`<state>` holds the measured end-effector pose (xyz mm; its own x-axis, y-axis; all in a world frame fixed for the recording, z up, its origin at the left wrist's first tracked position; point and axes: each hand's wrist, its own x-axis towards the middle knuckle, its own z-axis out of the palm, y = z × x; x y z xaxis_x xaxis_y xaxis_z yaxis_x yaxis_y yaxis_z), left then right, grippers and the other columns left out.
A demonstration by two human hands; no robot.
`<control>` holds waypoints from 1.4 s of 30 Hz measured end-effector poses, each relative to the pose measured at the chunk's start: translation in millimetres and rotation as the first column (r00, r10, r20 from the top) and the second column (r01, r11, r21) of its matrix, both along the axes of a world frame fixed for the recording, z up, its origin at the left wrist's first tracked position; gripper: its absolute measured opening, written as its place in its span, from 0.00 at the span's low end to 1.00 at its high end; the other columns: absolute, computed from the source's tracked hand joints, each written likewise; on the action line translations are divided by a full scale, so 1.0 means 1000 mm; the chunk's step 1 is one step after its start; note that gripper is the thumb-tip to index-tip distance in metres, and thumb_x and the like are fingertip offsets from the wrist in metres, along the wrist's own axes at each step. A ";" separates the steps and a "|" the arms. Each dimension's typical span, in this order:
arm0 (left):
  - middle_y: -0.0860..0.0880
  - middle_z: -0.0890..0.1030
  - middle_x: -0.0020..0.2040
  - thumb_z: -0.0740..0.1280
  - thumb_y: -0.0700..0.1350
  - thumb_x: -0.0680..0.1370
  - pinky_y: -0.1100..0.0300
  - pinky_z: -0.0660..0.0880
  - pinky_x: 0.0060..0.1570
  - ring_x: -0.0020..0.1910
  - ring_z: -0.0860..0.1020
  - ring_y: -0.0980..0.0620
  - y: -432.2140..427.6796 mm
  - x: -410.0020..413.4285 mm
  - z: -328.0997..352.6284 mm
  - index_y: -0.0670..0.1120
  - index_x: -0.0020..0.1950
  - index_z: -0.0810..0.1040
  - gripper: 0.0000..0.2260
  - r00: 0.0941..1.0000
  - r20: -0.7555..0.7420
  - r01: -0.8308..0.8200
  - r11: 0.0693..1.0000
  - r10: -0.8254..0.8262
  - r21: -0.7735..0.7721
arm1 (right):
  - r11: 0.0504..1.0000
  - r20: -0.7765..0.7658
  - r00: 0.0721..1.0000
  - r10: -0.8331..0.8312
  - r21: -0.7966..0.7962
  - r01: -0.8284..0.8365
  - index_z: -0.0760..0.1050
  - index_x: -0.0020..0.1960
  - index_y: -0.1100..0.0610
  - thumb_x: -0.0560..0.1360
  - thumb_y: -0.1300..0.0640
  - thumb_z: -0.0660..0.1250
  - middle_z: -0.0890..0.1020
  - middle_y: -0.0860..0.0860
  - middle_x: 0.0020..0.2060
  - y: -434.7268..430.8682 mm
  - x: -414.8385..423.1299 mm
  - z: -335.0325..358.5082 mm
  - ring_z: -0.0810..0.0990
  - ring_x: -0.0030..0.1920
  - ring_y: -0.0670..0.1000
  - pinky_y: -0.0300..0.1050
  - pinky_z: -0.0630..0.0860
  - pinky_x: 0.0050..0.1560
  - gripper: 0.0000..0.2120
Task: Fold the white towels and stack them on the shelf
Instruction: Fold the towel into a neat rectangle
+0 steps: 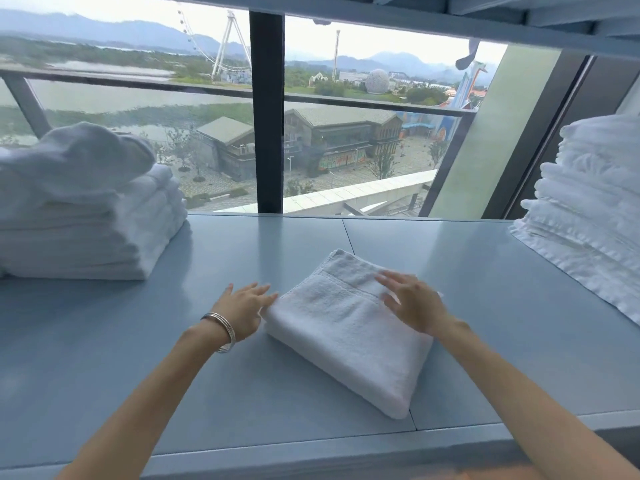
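A folded white towel point(341, 329) lies at an angle in the middle of the blue-grey shelf point(450, 271). My left hand point(244, 308), with bangles on its wrist, touches the towel's left edge with straight fingers. Over the towel's upper right part is my right hand point(414, 304), fingers spread and flat on or just above the cloth. Neither hand holds anything. A stack of folded white towels point(93, 233) stands at the left of the shelf, with a loose crumpled towel point(79, 161) on top.
A tall pile of white linen point(588, 209) stands at the right end of the shelf. Behind the shelf is a large window with a dark upright frame point(266, 112). Another shelf board point(415, 19) runs overhead.
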<state>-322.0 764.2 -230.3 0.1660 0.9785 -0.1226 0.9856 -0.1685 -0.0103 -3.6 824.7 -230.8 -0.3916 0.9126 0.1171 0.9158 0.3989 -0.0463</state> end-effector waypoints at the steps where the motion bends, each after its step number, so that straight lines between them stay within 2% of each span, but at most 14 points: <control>1: 0.53 0.53 0.77 0.54 0.35 0.78 0.45 0.47 0.73 0.76 0.50 0.52 0.003 -0.002 0.005 0.53 0.76 0.55 0.28 1.000 -0.004 -0.020 1.000 0.020 0.013 | 0.997 0.015 1.000 0.026 -0.074 -0.025 0.57 0.74 0.49 0.81 0.50 0.52 0.58 0.44 0.74 -0.004 0.001 -0.006 0.57 0.74 0.46 0.49 0.49 0.72 0.22; 3: 0.53 0.55 0.77 0.53 0.32 0.77 0.49 0.48 0.73 0.76 0.51 0.53 0.006 0.010 0.012 0.51 0.75 0.58 0.28 1.000 -0.011 -0.002 0.994 0.003 0.111 | 0.988 0.045 0.999 -0.006 -0.155 0.013 0.49 0.75 0.45 0.81 0.48 0.48 0.53 0.42 0.75 -0.008 0.003 -0.018 0.51 0.74 0.45 0.50 0.42 0.73 0.23; 5: 0.54 0.58 0.76 0.53 0.35 0.79 0.52 0.47 0.73 0.75 0.53 0.54 0.005 0.045 0.015 0.51 0.74 0.60 0.25 0.991 0.092 0.079 0.974 -0.101 0.212 | 0.990 0.047 0.998 -0.039 -0.131 0.045 0.44 0.76 0.44 0.81 0.47 0.45 0.51 0.43 0.75 -0.007 0.002 -0.022 0.49 0.75 0.46 0.51 0.41 0.73 0.24; 8: 0.54 0.59 0.75 0.53 0.47 0.82 0.49 0.46 0.73 0.75 0.53 0.56 -0.001 0.110 0.001 0.50 0.74 0.61 0.20 0.953 0.176 0.223 0.963 -0.248 0.152 | 0.988 0.110 0.993 -0.030 -0.146 0.046 0.43 0.76 0.46 0.72 0.42 0.36 0.48 0.45 0.76 -0.013 -0.007 -0.022 0.47 0.75 0.46 0.53 0.44 0.72 0.32; 10: 0.55 0.55 0.77 0.51 0.55 0.81 0.44 0.43 0.72 0.76 0.49 0.56 0.001 0.133 -0.015 0.53 0.76 0.55 0.23 0.971 0.156 0.174 0.983 -0.182 0.061 | 0.988 0.091 0.995 -0.036 -0.148 0.049 0.44 0.76 0.48 0.69 0.40 0.36 0.50 0.45 0.76 -0.012 -0.006 -0.021 0.48 0.75 0.44 0.51 0.48 0.71 0.36; 12: 0.58 0.49 0.77 0.49 0.61 0.80 0.39 0.38 0.70 0.76 0.44 0.54 0.004 0.133 -0.025 0.59 0.76 0.50 0.24 0.987 0.144 0.061 0.997 -0.068 0.051 | 0.988 0.071 0.997 -0.035 -0.150 0.045 0.47 0.75 0.49 0.73 0.41 0.43 0.51 0.45 0.76 -0.007 -0.003 -0.017 0.49 0.74 0.44 0.50 0.50 0.69 0.32; 16: 0.59 0.45 0.77 0.48 0.68 0.76 0.35 0.32 0.65 0.75 0.38 0.47 -0.006 0.126 -0.026 0.67 0.73 0.49 0.26 0.987 0.135 -0.091 0.996 0.087 0.021 | 0.984 0.106 0.994 -0.034 -0.170 0.052 0.53 0.73 0.45 0.78 0.44 0.49 0.48 0.47 0.76 -0.006 -0.004 -0.014 0.45 0.75 0.49 0.53 0.51 0.68 0.24; 19: 0.58 0.44 0.77 0.47 0.69 0.76 0.35 0.31 0.66 0.75 0.37 0.45 -0.023 0.122 -0.024 0.67 0.73 0.49 0.26 0.973 0.147 -0.179 0.984 0.176 0.010 | 0.985 0.085 0.996 0.001 -0.172 0.014 0.51 0.73 0.43 0.75 0.40 0.45 0.46 0.48 0.76 -0.007 -0.010 -0.016 0.43 0.75 0.50 0.53 0.49 0.69 0.27; 24: 0.57 0.43 0.77 0.37 0.72 0.66 0.34 0.31 0.66 0.74 0.35 0.44 -0.058 0.100 -0.030 0.66 0.73 0.48 0.36 0.935 0.178 -0.316 0.948 0.307 0.023 | 0.973 0.024 0.986 0.167 -0.168 -0.161 0.48 0.74 0.41 0.60 0.34 0.31 0.45 0.47 0.76 -0.016 -0.043 -0.018 0.42 0.75 0.49 0.52 0.45 0.71 0.43; 30: 0.58 0.43 0.77 0.42 0.70 0.69 0.34 0.32 0.66 0.75 0.36 0.44 -0.105 0.060 -0.031 0.66 0.73 0.49 0.32 0.858 0.193 -0.486 0.874 0.475 0.011 | 0.927 0.051 0.937 0.345 -0.177 -0.332 0.48 0.75 0.43 0.68 0.33 0.36 0.45 0.49 0.76 -0.034 -0.101 -0.015 0.42 0.75 0.51 0.51 0.44 0.71 0.37; 33: 0.58 0.44 0.77 0.45 0.69 0.73 0.34 0.34 0.67 0.75 0.38 0.45 -0.124 0.036 -0.029 0.67 0.73 0.49 0.28 0.817 0.169 -0.564 0.825 0.551 0.032 | 0.907 0.043 0.910 0.413 -0.111 -0.407 0.52 0.75 0.49 0.78 0.43 0.46 0.51 0.52 0.76 -0.049 -0.135 -0.014 0.47 0.75 0.53 0.52 0.47 0.72 0.26; 38: 0.57 0.46 0.77 0.40 0.69 0.70 0.35 0.37 0.68 0.75 0.40 0.43 -0.147 -0.001 -0.030 0.65 0.74 0.49 0.31 0.729 0.156 -0.681 0.730 0.667 0.061 | 0.838 -0.289 0.824 0.487 -0.112 -0.534 0.71 0.66 0.54 0.77 0.59 0.58 0.61 0.55 0.73 -0.106 -0.189 -0.011 0.65 0.70 0.56 0.48 0.60 0.69 0.17; 40: 0.56 0.46 0.77 0.41 0.69 0.72 0.34 0.37 0.67 0.75 0.40 0.43 -0.152 -0.016 -0.033 0.64 0.74 0.49 0.30 0.685 0.168 -0.725 0.686 0.709 0.066 | 0.794 -0.329 0.787 0.522 -0.150 -0.589 0.69 0.68 0.53 0.79 0.52 0.57 0.59 0.55 0.74 -0.137 -0.201 -0.011 0.61 0.72 0.56 0.48 0.56 0.71 0.18; 42: 0.56 0.46 0.77 0.45 0.67 0.76 0.35 0.38 0.67 0.75 0.41 0.43 -0.156 -0.030 -0.035 0.63 0.75 0.49 0.27 0.668 0.185 -0.741 0.666 0.721 0.082 | 0.782 -0.198 0.797 0.570 -0.165 -0.601 0.60 0.73 0.50 0.76 0.34 0.45 0.55 0.54 0.75 -0.163 -0.209 -0.016 0.51 0.75 0.55 0.48 0.46 0.73 0.32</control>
<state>-351.7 607.8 -265.2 -0.6066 0.7949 -0.0096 0.7840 0.6002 0.1582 -212.4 662.2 -246.7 -0.8534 0.5198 0.0402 0.4874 0.8228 -0.2923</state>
